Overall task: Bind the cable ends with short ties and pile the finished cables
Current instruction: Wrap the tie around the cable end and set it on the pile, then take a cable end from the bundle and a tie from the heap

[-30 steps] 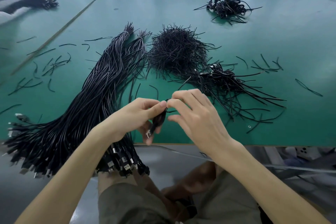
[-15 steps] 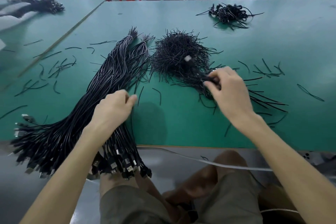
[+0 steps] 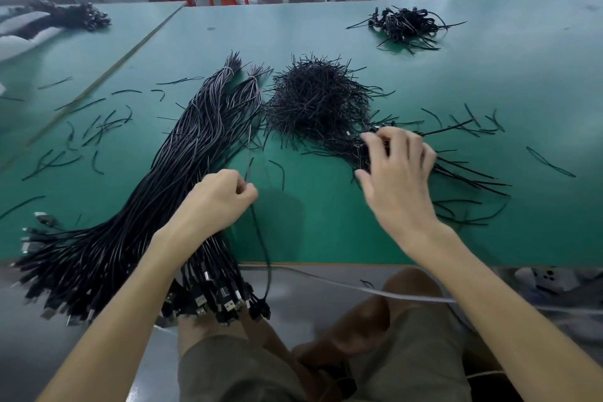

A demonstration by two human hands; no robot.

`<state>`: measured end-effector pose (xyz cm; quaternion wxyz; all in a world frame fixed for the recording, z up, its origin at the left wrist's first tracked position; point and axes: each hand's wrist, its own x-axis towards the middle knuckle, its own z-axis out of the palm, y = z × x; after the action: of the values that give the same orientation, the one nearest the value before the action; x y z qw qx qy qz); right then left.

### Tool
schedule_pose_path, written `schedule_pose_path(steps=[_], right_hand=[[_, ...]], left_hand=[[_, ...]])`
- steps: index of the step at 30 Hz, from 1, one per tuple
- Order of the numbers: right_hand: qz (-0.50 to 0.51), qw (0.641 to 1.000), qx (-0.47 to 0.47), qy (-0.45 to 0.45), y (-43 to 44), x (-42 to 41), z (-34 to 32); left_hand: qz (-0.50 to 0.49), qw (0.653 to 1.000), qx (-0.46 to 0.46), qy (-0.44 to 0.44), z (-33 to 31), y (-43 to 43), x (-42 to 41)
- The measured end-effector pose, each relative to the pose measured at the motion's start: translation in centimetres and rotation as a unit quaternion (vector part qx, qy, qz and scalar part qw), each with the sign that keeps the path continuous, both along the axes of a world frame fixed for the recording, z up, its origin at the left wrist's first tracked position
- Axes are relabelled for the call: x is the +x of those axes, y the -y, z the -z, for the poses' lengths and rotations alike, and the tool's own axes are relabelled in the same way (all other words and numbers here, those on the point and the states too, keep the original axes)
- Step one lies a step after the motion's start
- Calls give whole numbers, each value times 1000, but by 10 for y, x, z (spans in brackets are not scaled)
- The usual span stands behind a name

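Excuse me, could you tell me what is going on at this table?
A person is seated at a green table, tying cables. The left hand pinches one black cable at the edge of the long bundle. The right hand, fingers spread, is over the pile of finished cables, next to the heap of short ties.

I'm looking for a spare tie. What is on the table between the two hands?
In the head view, mostly bare green table lies between the left hand and the right hand, with one loose short tie curved on it.
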<state>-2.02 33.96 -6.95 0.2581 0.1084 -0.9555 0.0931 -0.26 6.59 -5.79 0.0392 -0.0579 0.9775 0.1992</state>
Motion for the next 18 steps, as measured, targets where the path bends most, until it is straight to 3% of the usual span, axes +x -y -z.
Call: schedule_pose_path(steps=[2, 5, 8, 10, 12, 13, 16, 17, 18], right_hand=[[-96, 995, -15, 5, 17, 12, -2], [-237, 967, -45, 76, 43, 26, -3], [-262, 948, -84, 162, 44, 21, -3], [-241, 959, -59, 139, 33, 16, -3], [-216, 967, -92, 98, 19, 15, -1], [-200, 969, -112, 88, 12, 15, 1], [-154, 971, -153, 104, -4, 18, 11], [-145, 967, -169, 126, -6, 19, 14], [-143, 960, -188, 152, -6, 21, 17]], left_hand=[[80, 990, 115, 24, -13, -24, 8], [193, 945, 258, 62, -25, -61, 17], [151, 898, 406, 78, -30, -66, 18], [125, 857, 488, 107, -31, -54, 18], [122, 795, 577, 145, -28, -37, 17], [121, 746, 636, 159, -27, -28, 16], [132, 547, 816, 133, -27, -4, 15], [145, 521, 834, 110, -27, 1, 15], [154, 545, 820, 83, -27, 3, 15]])
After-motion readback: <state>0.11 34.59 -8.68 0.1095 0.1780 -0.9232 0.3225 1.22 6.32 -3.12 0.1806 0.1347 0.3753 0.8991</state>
